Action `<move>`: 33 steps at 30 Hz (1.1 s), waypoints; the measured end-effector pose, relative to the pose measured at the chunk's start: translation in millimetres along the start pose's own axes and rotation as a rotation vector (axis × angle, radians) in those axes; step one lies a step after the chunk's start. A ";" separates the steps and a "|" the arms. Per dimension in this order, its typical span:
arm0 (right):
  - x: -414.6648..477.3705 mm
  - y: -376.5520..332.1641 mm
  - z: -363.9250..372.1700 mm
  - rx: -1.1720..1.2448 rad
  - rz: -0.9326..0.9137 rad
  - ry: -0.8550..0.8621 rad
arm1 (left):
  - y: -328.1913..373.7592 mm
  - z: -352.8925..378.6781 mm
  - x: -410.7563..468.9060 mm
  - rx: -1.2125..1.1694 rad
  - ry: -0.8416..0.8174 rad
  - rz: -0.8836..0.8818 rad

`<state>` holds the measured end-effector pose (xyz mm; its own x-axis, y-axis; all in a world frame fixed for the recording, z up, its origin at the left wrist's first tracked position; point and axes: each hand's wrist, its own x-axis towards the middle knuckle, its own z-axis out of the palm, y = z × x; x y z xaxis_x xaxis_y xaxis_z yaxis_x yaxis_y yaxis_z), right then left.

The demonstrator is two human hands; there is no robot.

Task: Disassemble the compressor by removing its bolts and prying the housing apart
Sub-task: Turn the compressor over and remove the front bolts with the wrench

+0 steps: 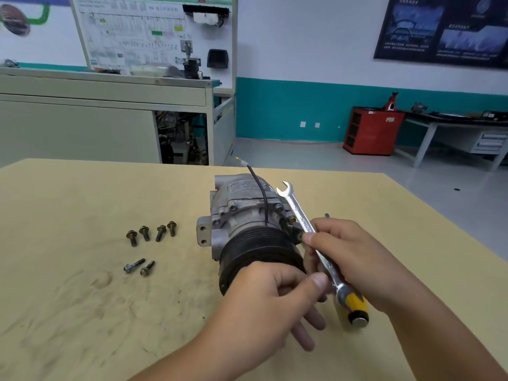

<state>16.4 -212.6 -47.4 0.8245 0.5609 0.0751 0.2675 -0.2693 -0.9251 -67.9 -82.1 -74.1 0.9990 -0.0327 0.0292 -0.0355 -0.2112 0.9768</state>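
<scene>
Six loose bolts lie on the bench, well to the left of both hands. The compressor lies on its side just ahead of the left hand, whose thumb touches the wrench; I cannot tell whether that grip has closed. The right hand, right of the pulley, has its grip curled round the wrench, and a yellow-handled screwdriver juts out beneath its palm.
</scene>
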 end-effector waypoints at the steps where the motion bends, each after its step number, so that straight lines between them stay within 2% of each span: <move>1: 0.1 0.1 2.5 0.003 0.003 0.032 | -1.9 2.6 0.4 -0.018 -0.020 -0.020; 5: 1.8 3.9 9.6 -0.004 0.012 0.115 | -6.9 13.5 0.4 -0.120 -0.050 -0.083; 12: 2.0 7.1 10.0 0.242 0.144 0.110 | -7.7 17.4 -0.4 -0.257 -0.106 -0.139; 21: -0.9 5.8 -0.7 0.059 0.159 -0.009 | -13.2 21.0 -4.8 -0.404 -0.313 -0.133; 24: 0.0 7.7 -0.6 -0.059 0.121 -0.002 | -14.1 22.5 -5.8 -0.441 -0.342 -0.113; 29: 2.7 10.7 0.9 -0.094 0.077 0.021 | -14.2 21.3 -4.0 -0.469 -0.326 -0.066; 31: 1.9 9.9 -5.6 -0.080 0.114 -0.028 | -14.0 22.3 -3.9 -0.486 -0.326 -0.060; 33: 0.2 9.7 -14.9 -0.058 0.155 -0.176 | -14.3 23.7 -3.9 -0.517 -0.324 -0.062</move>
<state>26.6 -226.8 -50.8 0.7596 0.6358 -0.1367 0.1770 -0.4044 -0.8973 -71.9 -102.1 -93.2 0.9372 -0.3483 -0.0179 0.1210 0.2767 0.9533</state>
